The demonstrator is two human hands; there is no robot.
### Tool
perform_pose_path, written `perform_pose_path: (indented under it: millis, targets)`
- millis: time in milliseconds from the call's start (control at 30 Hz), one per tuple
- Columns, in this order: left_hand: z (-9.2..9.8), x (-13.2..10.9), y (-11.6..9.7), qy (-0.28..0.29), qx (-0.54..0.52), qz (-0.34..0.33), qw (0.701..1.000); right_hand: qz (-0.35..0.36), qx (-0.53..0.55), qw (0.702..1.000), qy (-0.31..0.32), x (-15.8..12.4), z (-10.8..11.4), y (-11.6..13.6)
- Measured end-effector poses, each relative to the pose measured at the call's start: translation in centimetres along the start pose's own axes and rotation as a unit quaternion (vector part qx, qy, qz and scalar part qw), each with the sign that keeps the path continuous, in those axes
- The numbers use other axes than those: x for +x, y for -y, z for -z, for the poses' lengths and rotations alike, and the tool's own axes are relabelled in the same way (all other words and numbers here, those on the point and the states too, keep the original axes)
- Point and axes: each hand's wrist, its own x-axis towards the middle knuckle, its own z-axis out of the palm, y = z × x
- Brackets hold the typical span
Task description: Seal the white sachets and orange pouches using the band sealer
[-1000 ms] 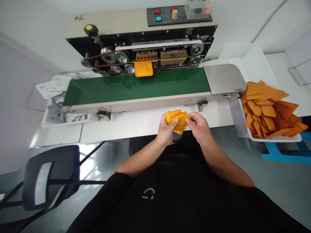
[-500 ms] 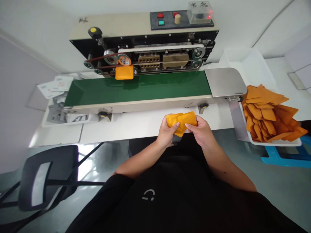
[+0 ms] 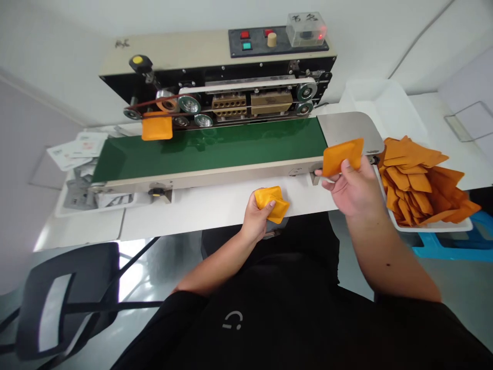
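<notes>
My left hand (image 3: 256, 216) is closed on a few overlapping orange packets (image 3: 274, 204), held in front of the table's edge. A single orange packet (image 3: 342, 155) is pinched in my right hand (image 3: 352, 187), over the front corner of the machine's metal end plate (image 3: 348, 128). Another orange packet (image 3: 157, 126) hangs from the rollers at the left part of the sealing machine (image 3: 215, 64), above the green belt (image 3: 215, 151).
At the right a white bin (image 3: 435, 227) is piled with orange packets (image 3: 412, 180). A white tray (image 3: 111, 203) with grey and white packets is at the left. A black chair (image 3: 73, 293) stands at lower left, a blue stool (image 3: 454, 249) at lower right.
My right hand has moved right and up with one packet, away from my left hand, which keeps the others. The packet at the rollers has travelled left along the machine.
</notes>
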Motion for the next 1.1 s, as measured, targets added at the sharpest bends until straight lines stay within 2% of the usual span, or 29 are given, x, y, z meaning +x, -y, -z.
perform_pose_path:
  millis: [133,233,333,467,933,1100]
  targets:
    - [0.3,0.3,0.0,-0.007,0.005,0.002,1.0,0.03,-0.044,0.998,0.014,3.9,0.5,4.0]
    - [0.6,0.5,0.2,-0.009,0.004,0.01,1.0,0.009,-0.075,0.997,0.013,7.0,0.1,6.0]
    - [0.8,0.8,0.2,-0.009,0.004,0.02,1.0,-0.034,-0.116,0.993,-0.019,9.8,-0.6,6.8]
    - [0.9,1.1,0.1,-0.007,0.005,0.024,1.0,-0.063,-0.145,0.985,-0.069,12.6,-1.5,6.5]
    - [1.3,1.9,0.1,-0.018,0.004,0.023,1.0,-0.089,-0.214,0.972,-0.048,15.7,-4.1,6.3]
    - [1.4,2.0,0.2,-0.018,0.001,0.023,1.0,-0.073,-0.228,0.97,-0.047,15.6,-4.3,5.9]
